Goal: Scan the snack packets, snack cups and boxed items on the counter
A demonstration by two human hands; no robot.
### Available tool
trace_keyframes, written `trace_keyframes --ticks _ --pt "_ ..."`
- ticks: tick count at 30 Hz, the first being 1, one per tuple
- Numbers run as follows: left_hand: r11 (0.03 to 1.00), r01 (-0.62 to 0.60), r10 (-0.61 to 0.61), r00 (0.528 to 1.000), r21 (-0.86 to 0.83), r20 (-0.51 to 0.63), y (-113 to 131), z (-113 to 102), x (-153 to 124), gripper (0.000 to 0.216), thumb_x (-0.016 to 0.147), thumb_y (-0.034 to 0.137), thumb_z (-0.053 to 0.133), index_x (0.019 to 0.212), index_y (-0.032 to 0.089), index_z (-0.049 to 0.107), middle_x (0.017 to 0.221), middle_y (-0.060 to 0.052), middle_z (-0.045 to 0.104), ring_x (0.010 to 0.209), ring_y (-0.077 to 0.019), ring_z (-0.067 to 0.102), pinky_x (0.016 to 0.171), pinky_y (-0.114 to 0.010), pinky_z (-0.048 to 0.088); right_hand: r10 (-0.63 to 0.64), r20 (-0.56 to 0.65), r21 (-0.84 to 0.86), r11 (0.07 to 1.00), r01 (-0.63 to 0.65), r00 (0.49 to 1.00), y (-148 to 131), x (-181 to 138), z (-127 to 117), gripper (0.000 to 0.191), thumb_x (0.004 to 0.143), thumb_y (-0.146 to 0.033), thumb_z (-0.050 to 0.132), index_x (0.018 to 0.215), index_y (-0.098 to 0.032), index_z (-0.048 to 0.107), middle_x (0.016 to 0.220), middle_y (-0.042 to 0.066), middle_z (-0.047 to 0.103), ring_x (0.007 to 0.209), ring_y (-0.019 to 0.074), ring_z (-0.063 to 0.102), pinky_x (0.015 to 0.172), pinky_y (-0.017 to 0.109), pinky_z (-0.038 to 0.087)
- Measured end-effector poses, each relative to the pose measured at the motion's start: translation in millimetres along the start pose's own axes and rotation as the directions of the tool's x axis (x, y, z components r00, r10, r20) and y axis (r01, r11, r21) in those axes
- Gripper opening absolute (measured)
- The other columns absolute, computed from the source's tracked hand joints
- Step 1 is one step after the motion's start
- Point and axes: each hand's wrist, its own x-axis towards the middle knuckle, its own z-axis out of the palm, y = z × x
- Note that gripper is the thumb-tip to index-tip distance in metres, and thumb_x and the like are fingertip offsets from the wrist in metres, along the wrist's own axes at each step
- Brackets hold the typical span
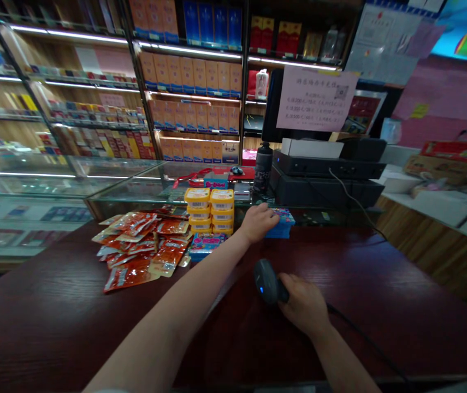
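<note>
**Head view.** The left hand [259,221] is being shown stretched far forward over the dark wooden counter [380,284]. Its curled fingers are touching the near left edge of a small stack of blue packets [284,225]. Whether the stack is being clasped or merely touched cannot be told. The stack is lying just to the right of that hand, at the counter's far edge, with its long axis running left to right. The right hand [305,307] is being held closer to the body, closed around the handle of a black scanner [266,283]. The scanner's head is lying to the left of this hand, and the packets are lying well beyond it. Yellow tubs [210,210] and red sachets [135,248] are being shown farther left.
</note>
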Motion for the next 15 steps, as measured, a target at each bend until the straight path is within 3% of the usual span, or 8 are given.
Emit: trace_keyframes --ticks 3,6,10,12,15 --pt "1.000 -0.001 0.001 1.000 -0.009 0.031 6 12 13 0.017 0.088 0.021 0.049 0.084 0.020 0.066 0.087 -0.009 0.063 0.096 -0.0252 0.051 0.075 -0.037 0.040 -0.012 -0.009 0.014 1.000 0.012 1.000 3 0 1 0.023 0.074 -0.016 0.053 0.094 -0.022 0.062 0.085 0.002 0.069 0.078 0.0198 0.065 0.063 0.027 0.037" --pt "0.983 0.164 -0.165 0.986 -0.078 -0.005 5 22 13 0.016 0.077 0.032 0.067 0.087 0.019 0.067 0.097 -0.010 0.061 0.098 -0.0262 0.050 0.079 -0.037 0.041 -0.006 -0.013 0.009 1.000 0.006 1.000 3 -1 0 0.025 0.072 -0.016 0.054 0.095 -0.022 0.062 0.086 0.002 0.070 0.078 0.0200 0.065 0.063 0.027 0.037" --pt "0.824 0.489 -0.521 0.852 -0.287 -0.044 -2 32 5 0.043 0.065 0.041 0.078 0.099 0.017 0.066 0.102 -0.009 0.057 0.092 -0.0232 0.054 0.078 -0.034 0.045 0.001 -0.017 0.016 1.000 -0.001 1.000 1 0 -1 0.023 0.073 -0.016 0.053 0.093 -0.022 0.062 0.085 0.003 0.070 0.078 0.0201 0.064 0.064 0.028 0.037" --pt "0.754 0.526 -0.578 0.816 -0.394 -0.016 -5 36 1 0.037 0.066 0.035 0.078 0.096 0.016 0.067 0.095 -0.007 0.056 0.087 -0.0200 0.056 0.077 -0.031 0.045 0.008 -0.019 0.025 1.000 -0.008 1.000 0 0 -2 0.024 0.073 -0.017 0.053 0.094 -0.023 0.063 0.085 0.003 0.070 0.077 0.0205 0.064 0.064 0.028 0.036" --pt "0.711 0.512 -0.583 0.812 -0.483 0.002 -5 41 0 0.019 0.070 0.021 0.075 0.087 0.015 0.068 0.088 -0.004 0.056 0.082 -0.0167 0.056 0.077 -0.028 0.046 0.017 -0.017 0.030 0.999 -0.017 1.000 0 1 -2 0.025 0.072 -0.017 0.054 0.094 -0.022 0.063 0.086 0.003 0.070 0.078 0.0209 0.065 0.064 0.028 0.036"
